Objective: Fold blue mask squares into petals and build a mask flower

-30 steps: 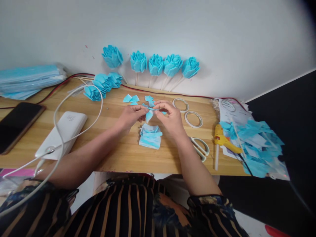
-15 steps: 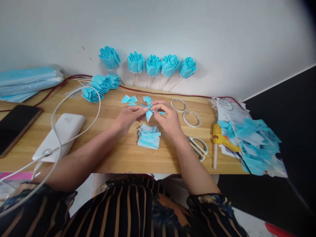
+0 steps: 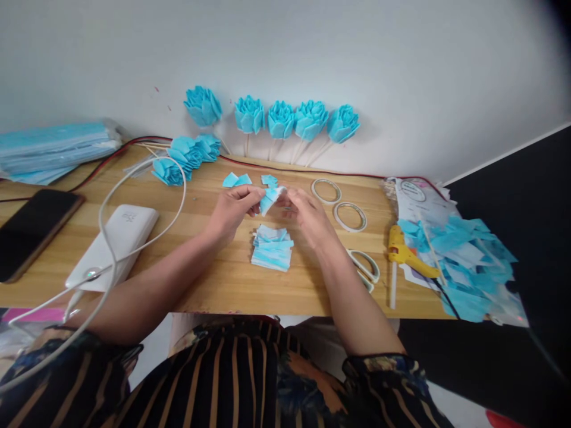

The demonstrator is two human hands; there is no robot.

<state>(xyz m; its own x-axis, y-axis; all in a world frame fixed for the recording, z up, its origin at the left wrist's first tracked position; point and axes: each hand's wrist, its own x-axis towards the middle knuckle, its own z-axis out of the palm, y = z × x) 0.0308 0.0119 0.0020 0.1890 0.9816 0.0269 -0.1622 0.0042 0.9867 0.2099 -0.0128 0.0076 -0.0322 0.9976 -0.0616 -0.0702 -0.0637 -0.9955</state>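
Observation:
My left hand (image 3: 234,209) pinches a small folded blue paper piece (image 3: 269,198) above the wooden desk (image 3: 214,279). My right hand (image 3: 307,215) is just to its right, fingers curled, fingertips close to the same piece; whether they touch it I cannot tell. Below both hands lies a stack of blue paper squares (image 3: 271,246). A few folded blue pieces (image 3: 236,179) lie on the desk beyond my hands.
Blue paper flowers on sticks (image 3: 281,119) lean on the wall; more lie flat (image 3: 185,156). Two tape rings (image 3: 350,215), scissors (image 3: 364,268), a yellow glue gun (image 3: 404,252) and blue scraps (image 3: 464,261) sit right. A power bank (image 3: 116,235), white cable, phone (image 3: 31,229) and blue sheets (image 3: 49,148) sit left.
My left hand has taken the folded piece alone and tipped it up. My right hand has let go of its pinch and drawn slightly right.

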